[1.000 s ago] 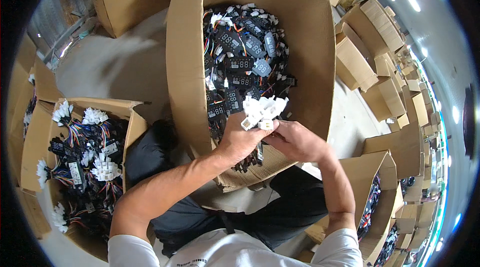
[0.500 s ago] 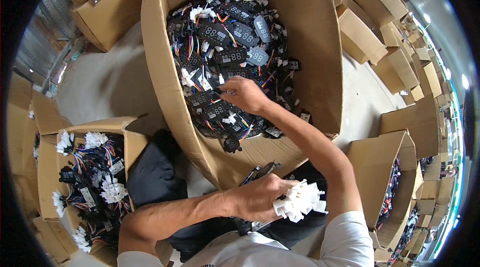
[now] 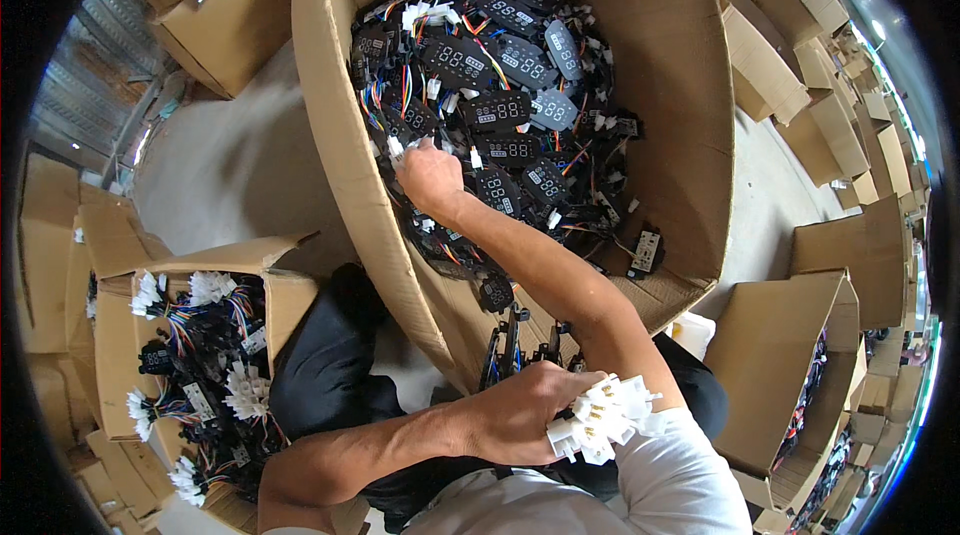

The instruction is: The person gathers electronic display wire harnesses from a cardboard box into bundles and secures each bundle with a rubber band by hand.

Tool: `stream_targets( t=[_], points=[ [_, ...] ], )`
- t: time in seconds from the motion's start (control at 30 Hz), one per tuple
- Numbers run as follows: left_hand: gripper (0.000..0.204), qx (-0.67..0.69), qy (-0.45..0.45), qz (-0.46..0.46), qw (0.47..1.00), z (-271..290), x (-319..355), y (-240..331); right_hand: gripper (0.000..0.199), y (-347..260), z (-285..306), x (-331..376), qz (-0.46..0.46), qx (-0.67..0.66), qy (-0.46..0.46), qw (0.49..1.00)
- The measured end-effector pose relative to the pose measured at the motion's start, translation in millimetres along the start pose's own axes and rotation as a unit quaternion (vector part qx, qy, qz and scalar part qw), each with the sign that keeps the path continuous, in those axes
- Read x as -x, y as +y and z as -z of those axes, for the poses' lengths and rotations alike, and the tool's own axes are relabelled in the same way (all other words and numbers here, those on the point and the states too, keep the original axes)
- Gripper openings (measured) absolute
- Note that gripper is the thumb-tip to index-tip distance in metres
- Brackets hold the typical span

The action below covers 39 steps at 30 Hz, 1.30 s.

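My left hand (image 3: 525,415) is closed around a bundle of white plug connectors (image 3: 603,420), their ends turned up beside my thumb. Black display modules (image 3: 512,343) on the same side hang below that fist, over my lap. Deep in the large cardboard box (image 3: 345,165), my right hand (image 3: 430,178) reaches the left side of a heap of black display modules (image 3: 497,111) with coloured wires and white plugs. Its fingers are drawn together among white plugs, and the fingertips are partly hidden, so what they pinch cannot be made out.
A smaller carton (image 3: 120,355) at my left holds bundled modules with white plugs. An open carton (image 3: 790,375) with more wired parts stands at the right. Stacked cardboard boxes (image 3: 220,25) and more cartons line both sides. One loose module (image 3: 645,251) lies near the big box's right wall.
My right hand has moved left and slightly up across the heap to white plugs by the box's left side. My left hand keeps its bundle. The whole view has shifted a little.
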<state>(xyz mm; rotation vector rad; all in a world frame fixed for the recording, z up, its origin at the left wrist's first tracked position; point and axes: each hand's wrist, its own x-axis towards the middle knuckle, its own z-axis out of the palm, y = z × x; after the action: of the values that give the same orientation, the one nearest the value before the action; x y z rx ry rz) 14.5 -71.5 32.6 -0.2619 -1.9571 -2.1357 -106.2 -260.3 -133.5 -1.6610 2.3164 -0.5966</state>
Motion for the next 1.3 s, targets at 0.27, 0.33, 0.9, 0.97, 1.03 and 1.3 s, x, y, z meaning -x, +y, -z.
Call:
stream_targets(
  t=[0.27,0.33,0.9,0.97,1.03,1.3],
  points=[
    [0.038,-0.019,-0.008,-0.003,1.0,2,-2,0,0.038,35,38,6,0.103,-0.19,-0.196,0.956],
    [0.037,-0.024,-0.032,0.04,0.998,0,1,-4,0.035,46,75,26,0.083,-0.304,-0.253,0.915],
    [0.038,-0.138,0.38,-0.05,0.913,19,-23,1,0.025,67,305,219,-0.047,-0.376,-0.177,0.908],
    [0.043,0.083,0.273,-0.077,0.955,18,-23,0,0.03,61,295,226,-0.011,-0.37,-0.199,0.907],
    [0.03,-0.269,0.21,-0.15,0.928,24,-30,-1,0.035,52,288,230,0.047,-0.431,-0.164,0.886],
    [0.018,-0.175,0.437,-0.042,0.881,36,-30,-6,0.029,70,284,223,-0.038,-0.23,-0.092,0.968]
  ],
)
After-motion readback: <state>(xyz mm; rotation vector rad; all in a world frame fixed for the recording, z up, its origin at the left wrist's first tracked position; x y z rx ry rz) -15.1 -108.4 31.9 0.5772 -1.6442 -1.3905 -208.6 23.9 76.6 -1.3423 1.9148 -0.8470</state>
